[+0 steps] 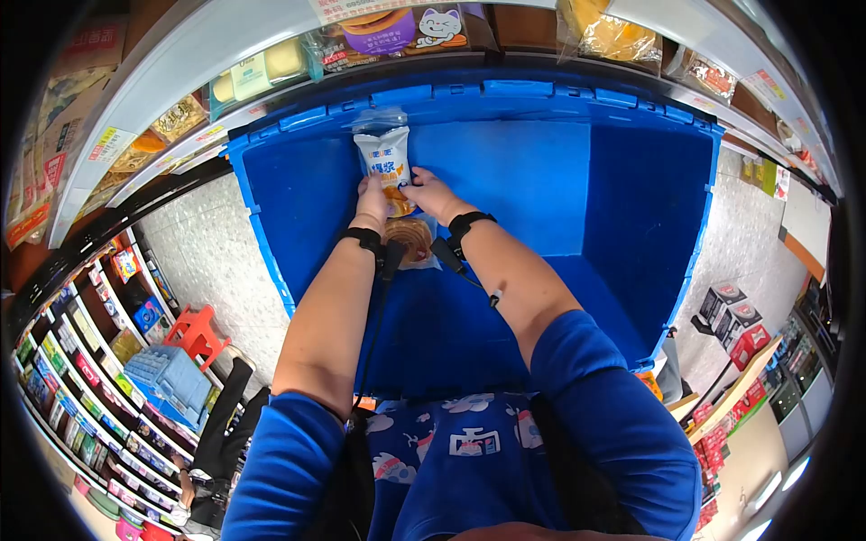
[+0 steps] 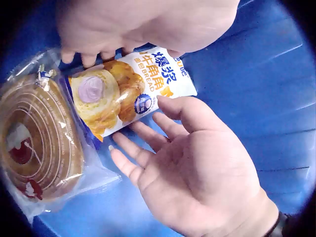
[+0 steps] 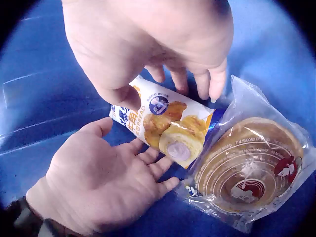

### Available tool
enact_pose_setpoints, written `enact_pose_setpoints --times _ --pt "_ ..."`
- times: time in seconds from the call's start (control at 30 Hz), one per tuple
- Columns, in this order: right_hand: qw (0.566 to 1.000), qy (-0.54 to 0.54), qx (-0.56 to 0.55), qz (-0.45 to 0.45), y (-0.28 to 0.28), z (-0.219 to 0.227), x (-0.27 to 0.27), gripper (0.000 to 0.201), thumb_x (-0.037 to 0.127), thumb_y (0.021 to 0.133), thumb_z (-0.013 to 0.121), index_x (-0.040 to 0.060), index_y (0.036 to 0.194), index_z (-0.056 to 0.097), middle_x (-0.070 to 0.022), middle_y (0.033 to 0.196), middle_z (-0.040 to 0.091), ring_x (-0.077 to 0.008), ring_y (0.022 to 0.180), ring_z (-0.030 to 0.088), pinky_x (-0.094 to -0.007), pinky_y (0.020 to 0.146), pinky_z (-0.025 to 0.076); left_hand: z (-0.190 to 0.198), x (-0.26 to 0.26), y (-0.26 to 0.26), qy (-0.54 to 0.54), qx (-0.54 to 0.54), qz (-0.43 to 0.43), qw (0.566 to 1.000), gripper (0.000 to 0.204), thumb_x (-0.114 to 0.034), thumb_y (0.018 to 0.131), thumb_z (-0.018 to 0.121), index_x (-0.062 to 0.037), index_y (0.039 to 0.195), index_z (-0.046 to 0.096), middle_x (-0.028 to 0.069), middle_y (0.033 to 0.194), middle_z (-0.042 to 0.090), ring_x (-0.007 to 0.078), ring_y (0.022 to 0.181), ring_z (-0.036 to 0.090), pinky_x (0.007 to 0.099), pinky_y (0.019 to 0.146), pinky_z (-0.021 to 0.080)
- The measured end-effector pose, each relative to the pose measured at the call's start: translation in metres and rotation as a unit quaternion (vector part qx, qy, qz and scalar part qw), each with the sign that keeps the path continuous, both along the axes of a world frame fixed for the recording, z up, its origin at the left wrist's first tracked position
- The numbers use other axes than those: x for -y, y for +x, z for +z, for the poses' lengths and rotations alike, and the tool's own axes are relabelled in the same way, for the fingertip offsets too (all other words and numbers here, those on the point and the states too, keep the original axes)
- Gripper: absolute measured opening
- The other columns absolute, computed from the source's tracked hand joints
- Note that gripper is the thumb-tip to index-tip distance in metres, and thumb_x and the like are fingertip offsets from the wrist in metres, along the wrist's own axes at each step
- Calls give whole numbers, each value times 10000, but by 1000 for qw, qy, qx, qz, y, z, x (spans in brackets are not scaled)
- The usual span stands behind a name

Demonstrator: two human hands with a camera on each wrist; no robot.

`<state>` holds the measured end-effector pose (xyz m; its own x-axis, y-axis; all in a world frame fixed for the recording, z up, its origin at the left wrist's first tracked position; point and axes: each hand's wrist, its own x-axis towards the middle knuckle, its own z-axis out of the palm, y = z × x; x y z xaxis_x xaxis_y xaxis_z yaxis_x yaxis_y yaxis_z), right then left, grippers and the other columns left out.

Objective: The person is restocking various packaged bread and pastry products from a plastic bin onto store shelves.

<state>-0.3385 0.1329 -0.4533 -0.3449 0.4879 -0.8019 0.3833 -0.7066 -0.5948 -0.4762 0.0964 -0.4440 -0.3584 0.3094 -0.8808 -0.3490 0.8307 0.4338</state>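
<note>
A white and orange bread packet (image 1: 386, 155) lies in a blue crate, its printed side up. My left hand (image 1: 371, 200) is at its left edge; in the right wrist view that hand (image 3: 98, 177) is palm up, relaxed fingers at the packet's edge. On the other side, my right hand (image 1: 435, 197) has its thumb at the packet (image 2: 118, 94); in the left wrist view the fingers of this hand (image 2: 197, 168) are spread and loosely bent. Whether fingertips reach underneath is hidden. Just below the packet is a round brown bread (image 3: 252, 168) in clear wrap.
The blue crate (image 1: 631, 207) has high walls around both hands. Shelves with packaged breads (image 1: 257, 72) run along its far side. A red stool (image 1: 195, 335) and a light blue crate (image 1: 167, 383) stand at left. Boxes (image 1: 732, 316) are stacked on the floor at right.
</note>
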Motion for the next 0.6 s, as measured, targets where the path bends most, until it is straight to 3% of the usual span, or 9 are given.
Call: enact_pose_setpoints --times 0.1,0.17,0.23,0.27,0.4,0.47,0.6 --pt "997 -38 -60 -27 0 -2 5 697 197 853 640 -10 1449 343 -160 1252 551 -246 1130 550 -326 934 454 9 2 7 10 -2 -20 1000 579 -429 950 486 -76 1401 399 103 1178 595 194 943 598 337 723 486" --pt "996 20 -41 -73 2 -22 17 685 175 798 659 -32 1399 404 -181 1212 606 -261 1082 605 -338 918 479 13 5 16 9 -7 -20 1000 567 -416 950 495 -60 1384 416 108 1156 604 184 905 598 330 711 481" --pt "993 20 -60 -100 12 -22 15 641 158 802 657 -34 1368 428 -175 1198 611 -251 1069 606 -334 904 482 15 4 25 53 -16 -77 995 566 -444 954 465 -78 1383 405 123 1226 574 226 1069 570 366 820 480" --pt "989 18 -78 -128 17 -21 15 597 141 806 656 -36 1338 452 -169 1185 615 -241 1056 607 -330 891 485 16 4 30 55 -15 -77 995 566 -444 954 465 -78 1383 405 123 1226 574 226 1069 570 366 820 480" --pt "983 -31 -61 -171 35 21 5 477 106 840 652 -28 1267 486 -143 1136 627 -213 1037 606 -322 870 488 15 6 42 151 -131 -247 948 627 -396 926 536 9 1389 417 254 1361 465 351 1212 525 383 1021 414" --pt "984 -19 -56 -166 42 30 7 493 112 840 659 -30 1275 477 -144 1140 625 -211 1035 607 -317 874 486 14 12 48 151 -148 -269 940 628 -403 927 532 -1 1395 413 241 1378 452 356 1221 515 387 1036 400" --pt "979 8 -90 -182 53 44 12 521 105 839 669 -33 1294 456 -141 1155 617 -205 1039 607 -304 897 481 56 13 60 155 -202 -325 911 619 -419 928 523 -40 1404 407 201 1391 453 367 1222 508 407 1046 383"
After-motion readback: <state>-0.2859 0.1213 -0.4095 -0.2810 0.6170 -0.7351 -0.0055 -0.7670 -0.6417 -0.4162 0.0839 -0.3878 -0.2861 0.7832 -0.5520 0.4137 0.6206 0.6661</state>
